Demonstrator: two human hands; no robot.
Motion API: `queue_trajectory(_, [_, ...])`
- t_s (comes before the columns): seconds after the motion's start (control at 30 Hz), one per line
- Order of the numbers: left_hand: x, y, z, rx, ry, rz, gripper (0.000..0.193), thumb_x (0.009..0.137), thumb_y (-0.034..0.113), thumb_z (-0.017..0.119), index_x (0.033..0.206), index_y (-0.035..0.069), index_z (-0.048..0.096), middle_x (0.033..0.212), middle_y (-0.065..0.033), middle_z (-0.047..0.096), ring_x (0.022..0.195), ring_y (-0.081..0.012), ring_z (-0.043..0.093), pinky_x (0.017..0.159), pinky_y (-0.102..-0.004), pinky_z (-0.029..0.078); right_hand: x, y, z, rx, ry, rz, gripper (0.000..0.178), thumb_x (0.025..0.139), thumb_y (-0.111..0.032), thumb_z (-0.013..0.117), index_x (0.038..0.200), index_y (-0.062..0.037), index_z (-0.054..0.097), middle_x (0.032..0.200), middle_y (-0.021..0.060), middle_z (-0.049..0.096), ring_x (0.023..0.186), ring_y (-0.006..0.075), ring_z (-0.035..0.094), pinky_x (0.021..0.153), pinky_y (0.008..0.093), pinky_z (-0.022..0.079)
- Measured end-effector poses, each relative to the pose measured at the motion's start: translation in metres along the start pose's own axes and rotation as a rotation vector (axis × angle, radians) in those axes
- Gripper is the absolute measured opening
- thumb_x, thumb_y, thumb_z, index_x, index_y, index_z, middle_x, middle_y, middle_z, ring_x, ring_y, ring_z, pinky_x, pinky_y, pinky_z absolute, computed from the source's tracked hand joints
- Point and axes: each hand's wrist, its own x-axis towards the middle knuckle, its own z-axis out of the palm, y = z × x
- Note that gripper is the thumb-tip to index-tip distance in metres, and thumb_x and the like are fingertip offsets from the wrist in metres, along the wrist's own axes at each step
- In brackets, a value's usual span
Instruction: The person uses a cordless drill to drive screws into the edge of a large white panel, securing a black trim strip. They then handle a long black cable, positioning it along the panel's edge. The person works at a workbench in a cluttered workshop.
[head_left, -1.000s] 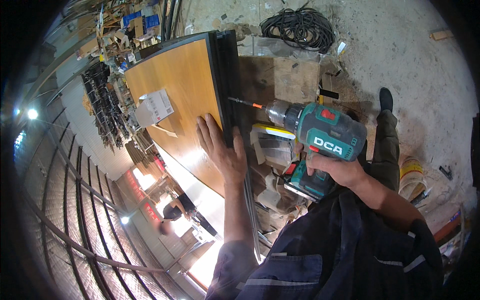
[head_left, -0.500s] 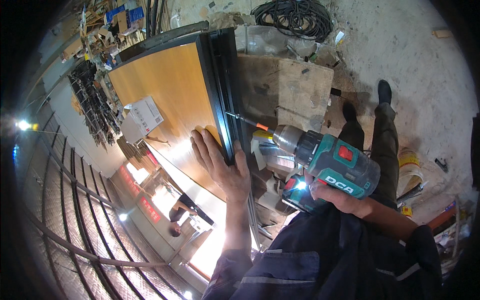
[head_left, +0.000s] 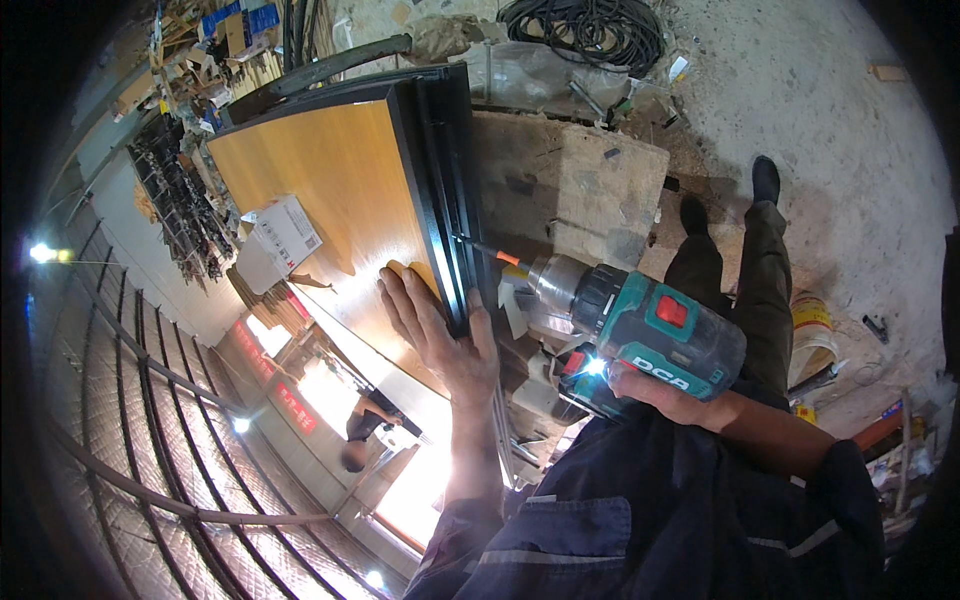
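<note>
My right hand (head_left: pixel 665 397) is wrapped round the handle of a green and black cordless drill (head_left: pixel 690 335) with its work light on. A long thin bit (head_left: pixel 480 246) with an orange band runs from the chuck, and its tip meets the dark metal edge (head_left: pixel 436 200) of a wood-faced panel (head_left: pixel 320 180). Whether the tip is inside a hole is too small to tell. Just nearer to me than the tip, my left hand (head_left: pixel 440 345) lies with its fingers stretched over the wood face and its thumb over the dark edge.
On the panel rests a white and brown carton (head_left: pixel 280 240). A worn board (head_left: pixel 600 190) lies right of the panel. Coiled black cable (head_left: pixel 585 30) sits on the floor beyond. At right stands a bucket (head_left: pixel 812 335). Another person (head_left: pixel 365 420) is at lower left, some way off.
The drill has moved left toward the panel edge, and less of the bit shows between its orange band and the edge. My left hand stays in place on the panel.
</note>
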Motion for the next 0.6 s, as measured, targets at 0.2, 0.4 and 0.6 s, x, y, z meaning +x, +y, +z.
queue_trajectory(0.2, [-0.003,-0.002,0.001,-0.053,-0.005,0.010,0.070,0.094,0.006,0.062,0.156,-0.002,0.030,0.162,-0.0262,0.027,0.154,-0.0393,0.020,0.124,-0.0506,0.025,0.003,-0.002,0.003,-0.028,0.048,-0.045,0.026,0.091,-0.016,0.075,0.114,-0.0084,0.067,0.103,0.0056,0.071,0.095,0.0196,0.069,0.084,0.0359,0.056])
queue_trajectory(0.4, [0.002,0.000,0.001,-0.021,0.024,0.017,0.068,0.094,0.008,0.066,0.154,-0.003,0.036,0.161,-0.0257,0.031,0.152,-0.0387,0.026,0.123,-0.0490,0.027,0.015,-0.016,0.000,-0.007,0.077,-0.074,0.016,0.088,-0.005,0.072,0.103,-0.0071,0.068,0.093,0.0022,0.070,0.088,0.0154,0.067,0.081,0.0311,0.054])
queue_trajectory(0.6, [0.001,0.000,0.001,-0.027,0.052,0.008,0.066,0.093,0.008,0.066,0.153,-0.001,0.039,0.160,-0.0227,0.036,0.152,-0.0383,0.028,0.122,-0.0479,0.028,0.017,-0.003,0.004,0.050,0.057,-0.067,0.009,0.090,-0.003,0.069,0.098,-0.0068,0.066,0.090,0.0018,0.068,0.085,0.0138,0.066,0.078,0.0303,0.054])
